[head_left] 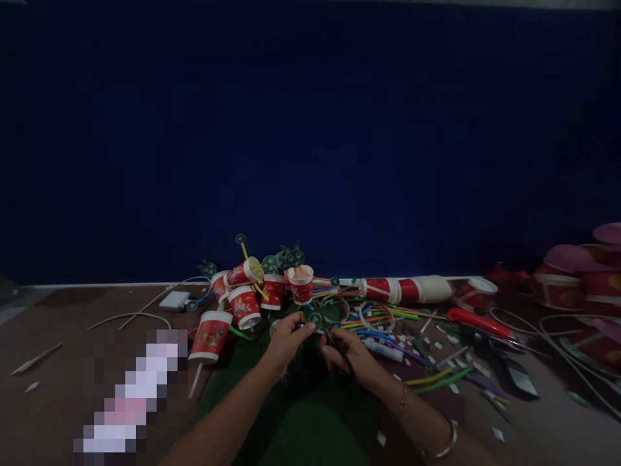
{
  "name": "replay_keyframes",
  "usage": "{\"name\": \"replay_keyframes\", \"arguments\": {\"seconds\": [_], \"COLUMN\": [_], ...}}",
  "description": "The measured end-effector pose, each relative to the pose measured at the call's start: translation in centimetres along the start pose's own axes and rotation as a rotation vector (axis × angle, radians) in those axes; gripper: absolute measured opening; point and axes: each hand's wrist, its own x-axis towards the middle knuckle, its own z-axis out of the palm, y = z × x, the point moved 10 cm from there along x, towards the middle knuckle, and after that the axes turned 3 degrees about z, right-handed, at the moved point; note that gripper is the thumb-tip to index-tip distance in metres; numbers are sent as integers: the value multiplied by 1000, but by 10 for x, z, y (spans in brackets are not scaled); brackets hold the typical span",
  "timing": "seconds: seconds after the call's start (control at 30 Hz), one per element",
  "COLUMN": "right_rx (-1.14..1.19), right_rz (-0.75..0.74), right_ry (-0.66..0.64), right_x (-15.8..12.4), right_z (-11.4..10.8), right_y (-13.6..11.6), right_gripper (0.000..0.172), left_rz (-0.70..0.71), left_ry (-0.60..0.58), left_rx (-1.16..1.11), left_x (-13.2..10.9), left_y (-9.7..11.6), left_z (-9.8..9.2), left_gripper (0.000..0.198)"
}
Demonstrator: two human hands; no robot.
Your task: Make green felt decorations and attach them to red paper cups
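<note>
My left hand (285, 344) pinches a small dark green paper disc (315, 318) with a pale heart-like mark. In my right hand (353, 357) is a pair of dark scissors (326, 331), its blades beside the disc; how far they are apart is hard to tell. Just beyond my hands stands a red paper cup (301, 288) with orange strips inside. To its left lie more red paper cups (244, 307), some tilted, with coloured straws poking out. Dark green paper face cut-outs (295, 258) rise behind them.
Stacked paper cups (407, 289) lie along the back. Coloured straws (398, 313), a clear ring (377, 317), a glue tube (385, 350), paper scraps and a red-handled tool (478, 322) spread rightward. A white box (174, 300) sits left, near a pixelated patch. Blurred cups (557, 288) stand far right.
</note>
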Motion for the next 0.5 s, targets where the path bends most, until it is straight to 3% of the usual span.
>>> {"name": "replay_keyframes", "arguments": {"seconds": [0.5], "right_rx": [-13], "right_rz": [21], "right_ry": [-28], "right_x": [-2], "right_z": [1], "right_y": [-5], "right_gripper": [36], "left_rz": [35], "left_ry": [-78], "left_rx": [59], "left_x": [2], "left_y": [3], "left_z": [2], "left_gripper": [20]}}
